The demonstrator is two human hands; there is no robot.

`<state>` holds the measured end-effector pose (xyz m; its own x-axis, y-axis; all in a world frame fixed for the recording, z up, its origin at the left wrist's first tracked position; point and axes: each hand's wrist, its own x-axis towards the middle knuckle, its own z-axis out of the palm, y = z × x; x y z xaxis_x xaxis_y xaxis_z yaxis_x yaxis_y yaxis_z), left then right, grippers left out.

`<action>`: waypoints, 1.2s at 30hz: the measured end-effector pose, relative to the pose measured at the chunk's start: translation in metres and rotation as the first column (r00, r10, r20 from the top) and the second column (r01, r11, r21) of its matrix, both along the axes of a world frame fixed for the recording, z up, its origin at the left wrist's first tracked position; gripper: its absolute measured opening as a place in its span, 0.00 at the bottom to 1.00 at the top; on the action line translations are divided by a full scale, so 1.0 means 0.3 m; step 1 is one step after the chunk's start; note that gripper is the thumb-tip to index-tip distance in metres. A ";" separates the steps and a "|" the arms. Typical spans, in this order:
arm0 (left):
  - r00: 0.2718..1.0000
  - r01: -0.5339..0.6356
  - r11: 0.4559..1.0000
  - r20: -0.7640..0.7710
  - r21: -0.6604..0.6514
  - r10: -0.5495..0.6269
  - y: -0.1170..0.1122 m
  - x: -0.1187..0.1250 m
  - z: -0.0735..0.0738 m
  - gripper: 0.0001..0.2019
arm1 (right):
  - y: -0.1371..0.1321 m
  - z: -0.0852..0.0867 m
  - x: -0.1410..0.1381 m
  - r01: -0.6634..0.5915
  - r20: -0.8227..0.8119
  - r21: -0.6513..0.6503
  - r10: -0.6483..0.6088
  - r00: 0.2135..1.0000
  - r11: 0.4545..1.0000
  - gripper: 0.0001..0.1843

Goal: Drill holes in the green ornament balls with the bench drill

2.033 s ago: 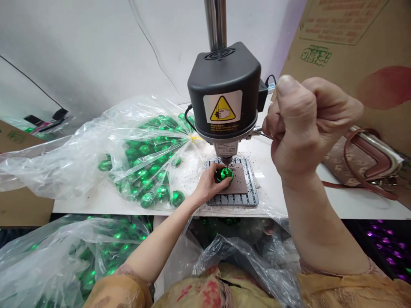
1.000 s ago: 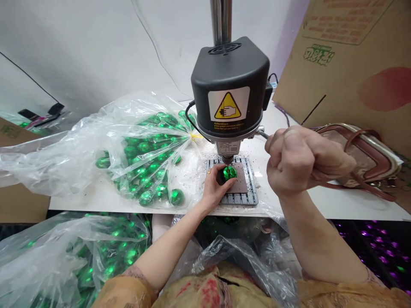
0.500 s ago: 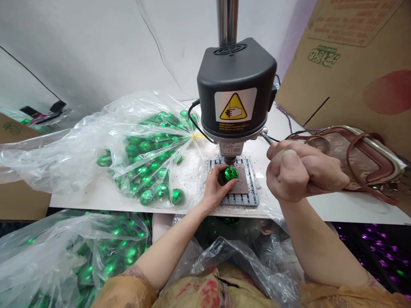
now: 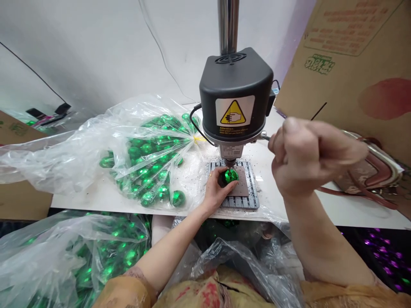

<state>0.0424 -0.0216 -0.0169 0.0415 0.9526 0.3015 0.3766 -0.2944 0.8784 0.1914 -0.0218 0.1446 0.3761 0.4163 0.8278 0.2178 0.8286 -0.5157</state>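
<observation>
My left hand [image 4: 217,188] is closed around the side of a shiny green faceted ball [image 4: 230,175], thumb and fingers curled about it. The ball rests on the metal base plate [image 4: 252,188] of a small drill press [image 4: 236,92], directly beneath the chuck [image 4: 230,162]. Whether the drill bit touches the ball, I cannot tell. To the right of the motor housing, my right hand [image 4: 314,156] makes a fist around the end of the press's feed lever [image 4: 265,137]; most of that lever is hidden by the fingers.
A clear plastic bag [image 4: 128,124] of green balls lies left of the press, with one loose green ball [image 4: 177,198] near the table edge. Another bag [image 4: 64,244] sits below. At right are a handbag [image 4: 379,162] and a cardboard box [image 4: 349,77].
My right fist has risen and shifted slightly right along with the feed lever. My left hand still holds the ball under the chuck. The camera view has shifted a little.
</observation>
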 end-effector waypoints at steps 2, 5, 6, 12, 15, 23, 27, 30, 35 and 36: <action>0.998 -0.046 0.998 -0.048 0.052 0.048 -0.020 0.000 0.008 0.20 | 0.010 0.061 -0.013 -0.001 -0.115 -0.016 -0.001 0.993 1.000 0.24; 0.977 -0.037 0.975 -0.196 0.221 0.081 -0.097 -0.009 0.021 0.18 | 0.028 0.103 -0.028 -0.013 -0.150 -0.016 0.010 0.989 1.000 0.25; 0.964 0.033 0.959 -0.261 0.280 0.044 -0.133 -0.014 0.023 0.18 | 0.031 0.106 -0.031 -0.012 -0.153 -0.011 0.011 0.988 1.000 0.25; 0.683 0.580 0.717 -0.711 0.387 -0.169 -0.272 -0.078 0.019 0.25 | 0.031 0.100 -0.042 0.001 -0.190 0.045 0.008 0.982 0.999 0.24; 0.757 0.387 0.858 -0.648 0.338 -0.086 -0.176 -0.156 0.043 0.13 | 0.036 0.099 -0.043 0.016 -0.195 0.058 -0.004 0.981 0.998 0.23; 0.636 -0.273 0.957 -0.727 0.102 0.259 0.252 -0.405 0.117 0.16 | 0.036 0.095 -0.038 -0.041 -0.169 0.074 0.053 0.984 0.996 0.24; 0.707 -0.314 0.948 -0.652 0.058 0.274 0.315 -0.458 0.120 0.09 | 0.034 0.093 -0.033 -0.048 -0.160 0.068 0.059 0.985 0.997 0.24; 0.803 -0.253 0.967 -0.553 0.019 0.221 0.314 -0.466 0.133 0.09 | 0.032 0.090 -0.031 -0.049 -0.169 0.073 0.061 0.984 0.996 0.24; 1.000 -0.009 0.987 -0.014 -0.159 0.007 0.231 -0.369 0.135 0.18 | 0.027 0.086 -0.034 -0.027 -0.174 0.051 0.036 0.984 0.998 0.24; 0.983 0.063 0.974 0.183 -0.217 -0.023 0.206 -0.337 0.133 0.20 | 0.026 0.085 -0.034 -0.026 -0.176 0.050 0.034 0.984 0.998 0.24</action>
<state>-0.0587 0.0401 0.0230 0.0490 0.9947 0.0901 0.1992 -0.0981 0.9750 0.1811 -0.0139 0.1701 0.5059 0.3915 0.7686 0.1016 0.8579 -0.5038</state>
